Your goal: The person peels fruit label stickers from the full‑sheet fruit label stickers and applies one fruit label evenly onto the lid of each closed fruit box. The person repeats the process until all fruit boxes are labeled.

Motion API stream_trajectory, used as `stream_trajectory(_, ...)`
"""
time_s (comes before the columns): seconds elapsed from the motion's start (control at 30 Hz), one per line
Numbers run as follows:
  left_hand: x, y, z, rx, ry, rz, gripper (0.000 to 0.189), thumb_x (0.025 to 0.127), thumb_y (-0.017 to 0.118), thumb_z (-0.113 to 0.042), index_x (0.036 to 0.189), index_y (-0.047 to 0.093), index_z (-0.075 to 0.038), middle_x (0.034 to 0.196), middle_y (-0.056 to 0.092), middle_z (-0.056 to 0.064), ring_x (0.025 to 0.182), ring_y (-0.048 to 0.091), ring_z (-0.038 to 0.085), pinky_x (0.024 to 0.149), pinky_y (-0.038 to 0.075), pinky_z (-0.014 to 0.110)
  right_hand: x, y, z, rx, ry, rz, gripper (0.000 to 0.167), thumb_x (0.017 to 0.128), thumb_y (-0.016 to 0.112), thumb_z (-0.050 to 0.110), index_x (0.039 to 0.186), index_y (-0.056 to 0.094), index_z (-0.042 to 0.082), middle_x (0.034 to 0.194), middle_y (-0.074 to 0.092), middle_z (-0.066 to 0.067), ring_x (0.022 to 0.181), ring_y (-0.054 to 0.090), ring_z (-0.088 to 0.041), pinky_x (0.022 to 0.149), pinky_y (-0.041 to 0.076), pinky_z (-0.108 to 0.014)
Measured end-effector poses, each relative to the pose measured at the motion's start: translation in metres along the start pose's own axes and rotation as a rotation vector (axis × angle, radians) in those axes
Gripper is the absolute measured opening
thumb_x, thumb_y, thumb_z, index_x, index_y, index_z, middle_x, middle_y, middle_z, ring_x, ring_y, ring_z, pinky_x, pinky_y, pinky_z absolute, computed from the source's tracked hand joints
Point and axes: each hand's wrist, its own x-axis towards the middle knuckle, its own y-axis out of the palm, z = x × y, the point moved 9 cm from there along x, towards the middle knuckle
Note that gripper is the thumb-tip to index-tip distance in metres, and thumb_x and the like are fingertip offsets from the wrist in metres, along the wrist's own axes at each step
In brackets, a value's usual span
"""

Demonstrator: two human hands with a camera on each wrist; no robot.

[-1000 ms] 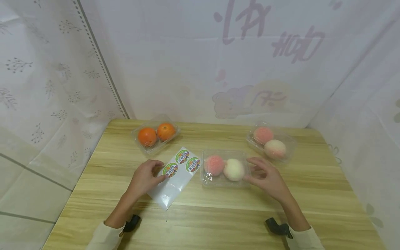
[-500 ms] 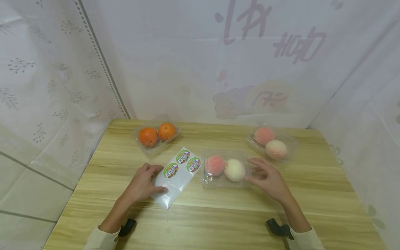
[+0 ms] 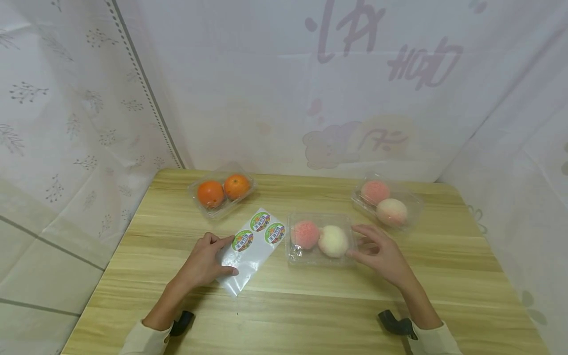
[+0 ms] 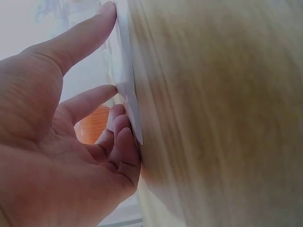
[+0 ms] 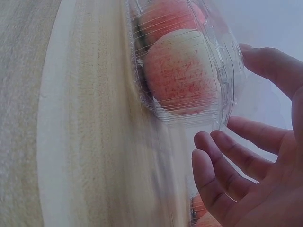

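Observation:
A white sheet with three round fruit stickers (image 3: 253,261) lies slantwise on the table. My left hand (image 3: 204,261) rests at its left edge, thumb and index finger spread apart on the sheet, the index fingertip right beside the lowest sticker (image 3: 242,240). In the left wrist view the other fingers bend loosely against the table. To the right is a closed clear plastic clamshell box (image 3: 295,259) holding a pink peach (image 3: 305,235) and a pale peach (image 3: 333,241). My right hand (image 3: 381,254) touches the box's right end with thumb and index finger; its remaining fingers spread loosely below in the right wrist view.
Another clear box with two oranges (image 3: 210,194) stands at the back left of the wooden table (image 3: 310,315). A similar box with two peaches (image 3: 392,212) stands at the back right. Printed cloth (image 3: 248,98) hangs behind the table and at both sides.
My left thumb has moved down the sheet, away from the stickers, so the hand is spread wider. Its index finger has come back near the lowest sticker. The right hand stays at the box.

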Motion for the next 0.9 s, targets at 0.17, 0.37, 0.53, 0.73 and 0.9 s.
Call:
stream_trajectory(0.17,0.0002,0.0003,0.0003,-0.001,-0.015,-0.007,0.086,0.075,0.104,-0.028,0.149,0.068,-0.003,0.11,0.05,0.009,0.102,0.047,0.029,0.089,0.042,0.04,-0.0002,0.0011,-0.0036,-0.001,0.015,0.008,0.06,0.096,0.088,0.015,0.15,0.066,0.004,0.146,0.065,-0.014,0.112,0.07,-0.033,0.089,0.062,-0.043)
stream_trajectory(0.37,0.0003,-0.0002,0.0013,-0.015,-0.039,-0.025,0.073,0.078,0.103,-0.022,0.143,0.073,-0.006,0.119,0.055,0.011,0.109,0.051,0.033,0.092,0.045,0.044,0.0001,0.002,-0.0063,-0.002,0.035,0.012,0.059,0.096,0.088,0.017,0.15,0.066,0.005,0.145,0.065,-0.013,0.114,0.07,-0.034,0.09,0.062,-0.044)
stream_trajectory(0.53,0.0006,-0.0033,0.0011,-0.038,-0.023,-0.059,0.065,0.081,0.1,-0.015,0.139,0.073,-0.003,0.129,0.062,0.016,0.12,0.057,0.038,0.1,0.049,0.053,0.0003,0.0021,-0.0068,-0.004,0.037,0.013,0.059,0.096,0.088,0.017,0.149,0.066,0.006,0.144,0.066,-0.013,0.114,0.07,-0.034,0.09,0.062,-0.044)
stream_trajectory(0.73,0.0023,-0.0067,0.002,-0.095,-0.024,-0.077,0.067,0.081,0.098,-0.01,0.142,0.069,-0.005,0.128,0.072,0.016,0.116,0.066,0.035,0.099,0.052,0.057,0.0008,0.0017,-0.0073,0.003,0.031,0.011,0.058,0.096,0.088,0.016,0.148,0.066,0.005,0.143,0.066,-0.014,0.114,0.069,-0.035,0.09,0.062,-0.045)
stream_trajectory(0.9,0.0014,-0.0058,0.0041,-0.142,-0.043,-0.059,0.08,0.079,0.098,-0.006,0.15,0.062,-0.002,0.14,0.068,0.021,0.125,0.064,0.04,0.106,0.05,0.06,0.0013,0.0013,-0.006,0.008,0.023,0.006,0.058,0.095,0.089,0.015,0.148,0.067,0.005,0.143,0.067,-0.014,0.113,0.07,-0.032,0.089,0.062,-0.043)
